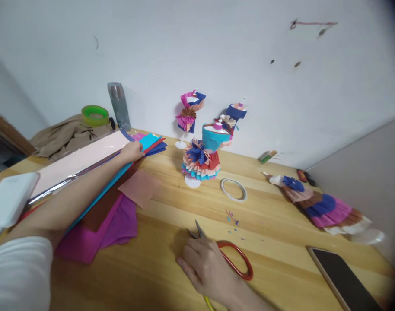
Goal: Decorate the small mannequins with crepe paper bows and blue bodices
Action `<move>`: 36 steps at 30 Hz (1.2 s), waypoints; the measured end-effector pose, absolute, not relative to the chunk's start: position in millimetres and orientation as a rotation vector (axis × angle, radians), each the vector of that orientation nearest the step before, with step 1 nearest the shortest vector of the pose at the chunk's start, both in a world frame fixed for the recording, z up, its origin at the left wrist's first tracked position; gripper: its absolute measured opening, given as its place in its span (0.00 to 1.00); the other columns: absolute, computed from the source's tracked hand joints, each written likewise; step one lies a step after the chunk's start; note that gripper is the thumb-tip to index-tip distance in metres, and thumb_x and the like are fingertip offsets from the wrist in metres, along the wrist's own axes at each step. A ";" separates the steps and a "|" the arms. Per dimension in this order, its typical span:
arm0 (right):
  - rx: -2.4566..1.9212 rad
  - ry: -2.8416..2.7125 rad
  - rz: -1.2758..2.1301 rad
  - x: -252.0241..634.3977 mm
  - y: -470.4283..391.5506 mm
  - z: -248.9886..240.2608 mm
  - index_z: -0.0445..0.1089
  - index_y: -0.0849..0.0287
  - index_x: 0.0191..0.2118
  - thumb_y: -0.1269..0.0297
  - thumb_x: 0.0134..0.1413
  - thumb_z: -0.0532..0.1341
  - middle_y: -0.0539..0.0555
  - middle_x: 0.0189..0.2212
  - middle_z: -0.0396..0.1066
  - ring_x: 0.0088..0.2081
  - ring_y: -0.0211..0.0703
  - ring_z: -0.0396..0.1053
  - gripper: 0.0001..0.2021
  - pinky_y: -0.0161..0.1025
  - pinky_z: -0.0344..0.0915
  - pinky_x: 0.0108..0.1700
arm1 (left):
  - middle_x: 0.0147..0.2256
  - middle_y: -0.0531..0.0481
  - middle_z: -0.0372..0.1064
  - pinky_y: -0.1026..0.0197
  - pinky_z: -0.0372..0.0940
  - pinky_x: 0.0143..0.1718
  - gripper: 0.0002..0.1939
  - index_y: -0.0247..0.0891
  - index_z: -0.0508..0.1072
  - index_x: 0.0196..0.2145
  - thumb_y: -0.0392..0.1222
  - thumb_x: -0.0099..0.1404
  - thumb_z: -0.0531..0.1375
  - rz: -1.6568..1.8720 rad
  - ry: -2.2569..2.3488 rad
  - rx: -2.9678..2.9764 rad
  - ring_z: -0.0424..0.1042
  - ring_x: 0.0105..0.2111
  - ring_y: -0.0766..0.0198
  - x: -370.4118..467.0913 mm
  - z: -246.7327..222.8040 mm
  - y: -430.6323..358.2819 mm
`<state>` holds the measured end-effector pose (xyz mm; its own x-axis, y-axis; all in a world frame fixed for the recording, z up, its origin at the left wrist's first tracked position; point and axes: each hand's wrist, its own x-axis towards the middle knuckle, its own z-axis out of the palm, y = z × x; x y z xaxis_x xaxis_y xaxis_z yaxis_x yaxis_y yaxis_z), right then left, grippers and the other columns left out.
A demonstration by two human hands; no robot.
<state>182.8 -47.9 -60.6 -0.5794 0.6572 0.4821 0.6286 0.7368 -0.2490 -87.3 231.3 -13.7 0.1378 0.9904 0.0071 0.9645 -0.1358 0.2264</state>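
Observation:
My left hand [132,152] reaches across to the far end of a stack of coloured crepe paper [102,207], its fingers curled on the light blue and red sheets. Pink, brown and magenta pieces of paper stick out beneath that forearm. My right hand [205,263] is closed round a pair of scissors [244,263] low over the table. Their blades point away from me and stand slightly apart; one red handle loop and a bit of yellow show beside the hand. Beyond it stands a small dress form [216,138] in a ruffled paper dress.
Two more dressed forms [187,112] stand by the wall. A roll of tape [234,190] and paper scraps [231,217] lie mid-table. At right are a fallen dressed form [327,207] and a phone [343,276]. A thermos [119,106] and green tape roll [95,115] are at back left.

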 end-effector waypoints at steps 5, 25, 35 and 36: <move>-0.926 -2.410 0.066 181.8 -50.1 -59.4 0.62 0.57 0.22 0.67 0.67 0.48 0.49 0.19 0.63 0.20 0.39 0.61 0.20 0.38 0.49 0.24 | 0.17 0.54 0.62 0.63 0.55 0.25 0.12 0.38 0.68 0.20 0.47 0.52 0.62 0.302 1.801 2.132 0.64 0.21 0.64 -98.0 -0.2 233.2; -0.860 -2.442 0.012 180.6 -51.1 -63.0 0.62 0.58 0.24 0.68 0.68 0.47 0.48 0.20 0.63 0.22 0.37 0.59 0.19 0.38 0.50 0.26 | 0.50 0.34 0.72 0.53 0.65 0.47 0.27 0.35 0.73 0.48 0.50 0.53 0.66 0.097 2.187 2.108 0.69 0.52 0.41 -100.7 -7.7 216.9; -0.858 -2.464 -0.013 181.9 -50.3 -67.3 0.61 0.58 0.25 0.68 0.67 0.49 0.48 0.21 0.63 0.23 0.36 0.59 0.17 0.37 0.47 0.25 | 0.51 0.43 0.67 0.48 0.69 0.47 0.18 0.36 0.68 0.53 0.46 0.68 0.59 -0.038 2.207 2.125 0.71 0.48 0.56 -95.2 -1.8 219.1; -0.849 -2.466 -0.016 181.7 -50.1 -66.8 0.61 0.58 0.25 0.69 0.67 0.49 0.48 0.21 0.63 0.23 0.36 0.59 0.17 0.37 0.47 0.26 | 0.50 0.43 0.68 0.50 0.70 0.46 0.17 0.36 0.69 0.52 0.46 0.68 0.59 -0.023 2.190 2.129 0.71 0.47 0.56 -96.4 0.7 220.2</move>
